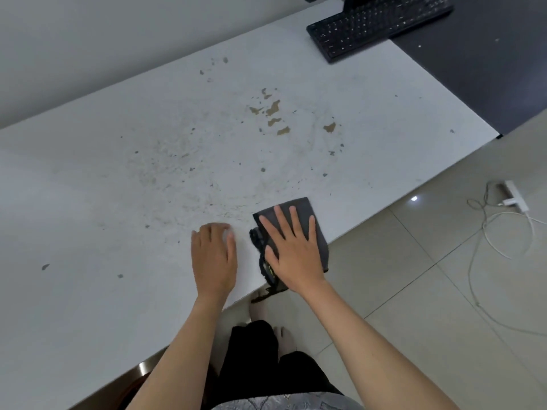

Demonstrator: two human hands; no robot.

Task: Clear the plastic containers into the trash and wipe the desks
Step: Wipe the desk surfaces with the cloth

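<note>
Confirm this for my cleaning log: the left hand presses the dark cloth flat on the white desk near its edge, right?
Wrong hand. The head view shows the right hand pressing the dark cloth flat on the white desk near its edge; the left hand rests on bare desk beside it.

From my feed, the black keyboard [379, 23] at the top right is cut off by the frame's upper edge. My right hand [291, 250] covers the middle of the dark cloth [318, 229], and I cannot tell what the frayed black bit at its lower left is. My left hand [213, 255] has its fingertips blurred. The white cable [500, 244] runs off the right edge. The white desk [118, 173] is cropped at left.
</note>
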